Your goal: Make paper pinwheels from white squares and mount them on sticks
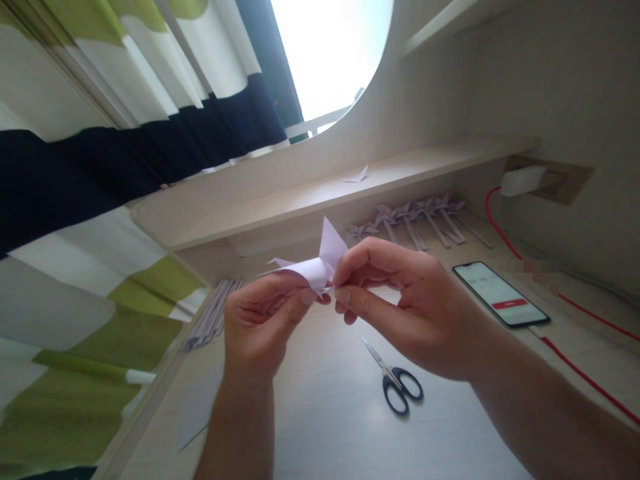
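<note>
One curled paper piece (306, 271) beyond the scissors (391, 375); left hand (260, 327) and right hand (415, 307) fingers pinched on it. Phone (500, 293) right of scissors.

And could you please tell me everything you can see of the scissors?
The scissors have two black handle loops, plastic by the look, and grey, metallic-looking blades joined at a pivot. They lie flat on the pale desktop, blades together or nearly so, tips toward the picture's upper left. Only the desktop touches them.

Left fingers (267, 287) and right fingers (371, 253) pinch close together.
</note>
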Demonstrator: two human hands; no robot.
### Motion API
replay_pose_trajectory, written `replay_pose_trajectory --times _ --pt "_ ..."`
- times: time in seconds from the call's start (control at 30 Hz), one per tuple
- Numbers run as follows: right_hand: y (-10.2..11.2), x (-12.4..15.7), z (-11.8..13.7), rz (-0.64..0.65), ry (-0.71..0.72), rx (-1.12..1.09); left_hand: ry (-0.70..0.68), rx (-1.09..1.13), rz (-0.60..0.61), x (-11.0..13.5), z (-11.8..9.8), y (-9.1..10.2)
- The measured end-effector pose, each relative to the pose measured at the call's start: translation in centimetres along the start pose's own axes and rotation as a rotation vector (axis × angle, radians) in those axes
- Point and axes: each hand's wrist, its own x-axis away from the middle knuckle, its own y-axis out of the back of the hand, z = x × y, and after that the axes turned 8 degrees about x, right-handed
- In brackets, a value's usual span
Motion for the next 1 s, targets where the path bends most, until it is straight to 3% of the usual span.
replay_pose_trajectory --times 0.37,0.53,0.8,1.0 --pt "0.1 0.0 0.2 -0.022 0.032 0.034 0.031 0.044 0.009 -0.2 -0.4 -0.4" --pt "0.1 0.0 0.2 -0.024 0.047 0.055 0.044 0.043 -0.054 -0.2 -0.5 -0.4" --pt "0.0 -0.1 0.1 -0.02 0.052 0.041 0.265 0.218 0.02 -0.4 -1.1 -0.5" --pt "0.0 -0.1 0.0 -0.014 0.063 0.019 0.348 0.226 -0.02 -0.2 -1.5 -0.9"
